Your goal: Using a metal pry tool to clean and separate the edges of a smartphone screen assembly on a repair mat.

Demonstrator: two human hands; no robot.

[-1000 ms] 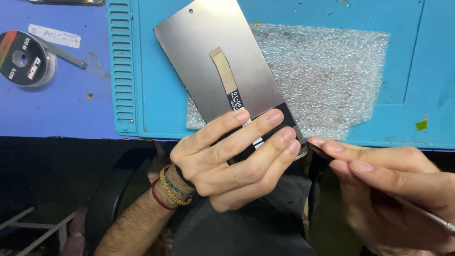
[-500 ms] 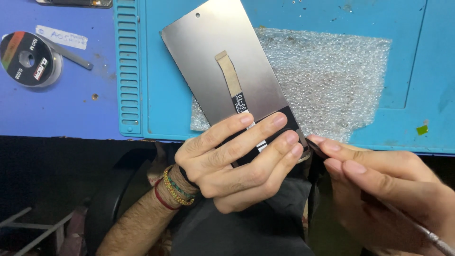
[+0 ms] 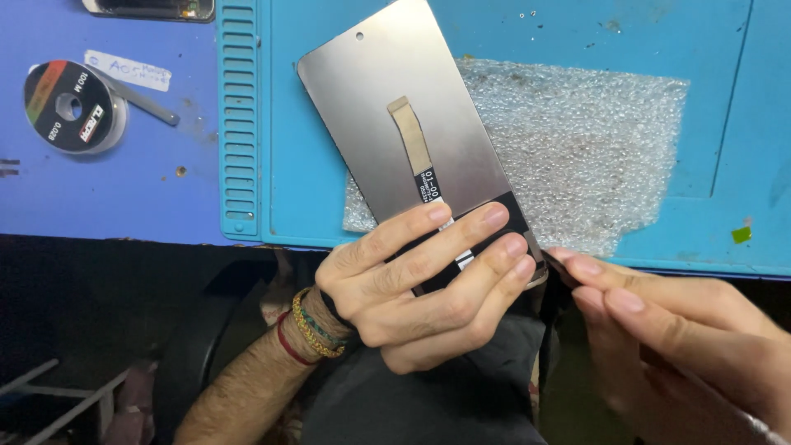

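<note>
My left hand [image 3: 420,284] grips the lower end of a phone display panel [image 3: 395,124], its grey metal back facing up with a tan flex ribbon [image 3: 412,136] down the middle. The panel tilts up over the blue work mat [image 3: 577,33]. My right hand [image 3: 684,338] is at the panel's lower right corner, fingers pinched together on a thin metal tool [image 3: 758,424] whose shaft runs off to the lower right. Beaded bracelets [image 3: 309,334] circle my left wrist.
A sheet of bubble wrap [image 3: 577,148] lies on the mat under the panel. On the blue table at left sit a round tape spool [image 3: 70,107], a white label strip [image 3: 128,70] and a phone edge [image 3: 148,8]. A small green scrap [image 3: 741,235] lies at right.
The panel and both hands have shifted slightly right and down in view. My right hand has slid further toward the lower right corner; the grip on the panel is the same.
</note>
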